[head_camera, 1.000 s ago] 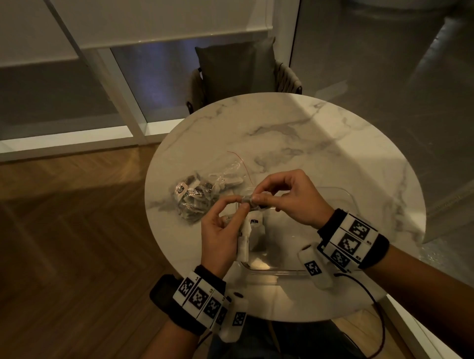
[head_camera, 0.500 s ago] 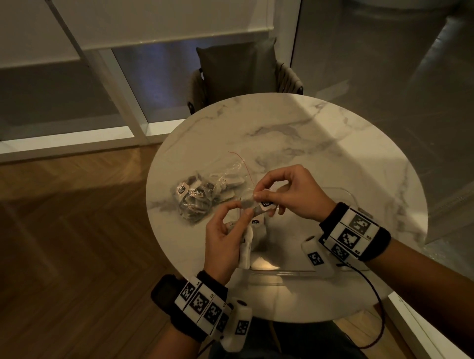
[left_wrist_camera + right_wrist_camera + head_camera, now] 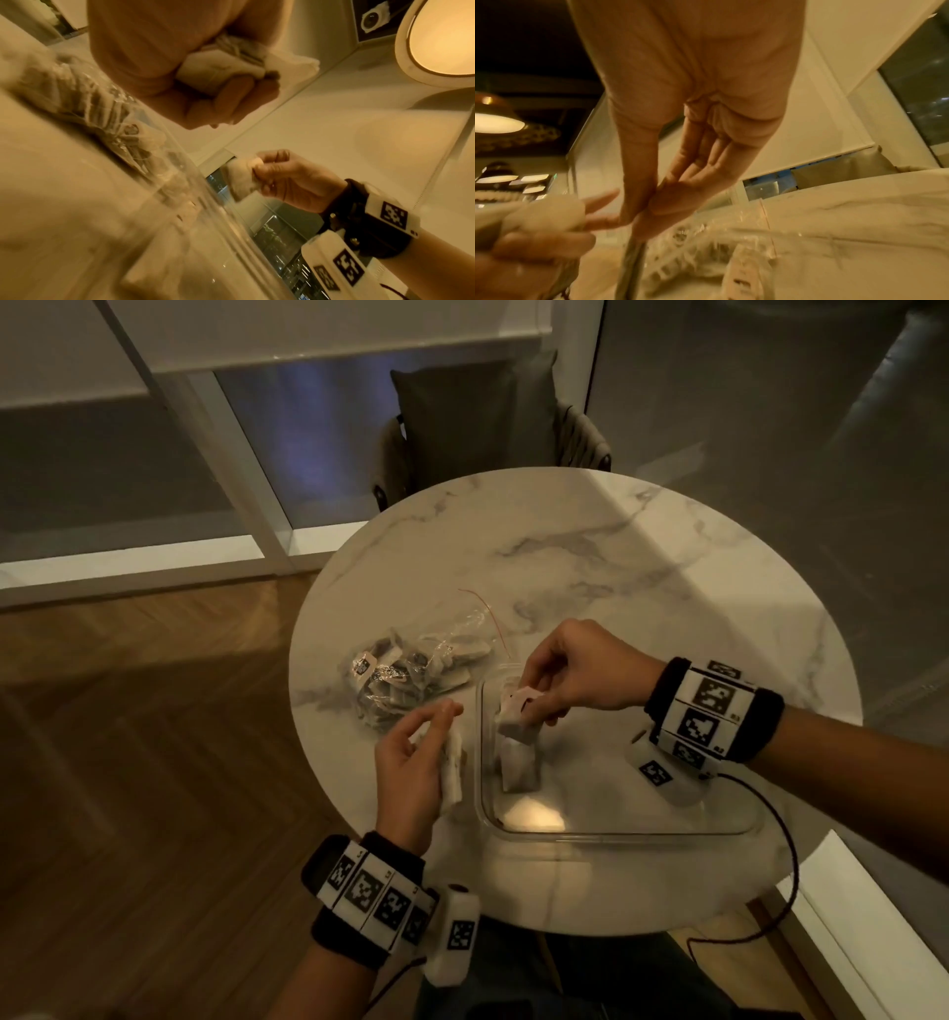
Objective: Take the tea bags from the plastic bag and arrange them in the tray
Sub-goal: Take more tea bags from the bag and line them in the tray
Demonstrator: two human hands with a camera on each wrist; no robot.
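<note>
No readable text is being shown anywhere. Only black-and-white square marker patterns are being displayed on the wristbands [image 3: 714, 706] and camera housings [image 3: 459, 934]; the tea-bag tags [image 3: 363, 666] are too blurred.

Round marble table [image 3: 642, 546] — herringbone wood floor [image 3: 128, 762], cushioned chair [image 3: 488, 423] by window [image 3: 318, 444].

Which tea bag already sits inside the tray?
The tea bag at the clear tray's left end, below the right hand; others are held or remain in the plastic bag.
</note>
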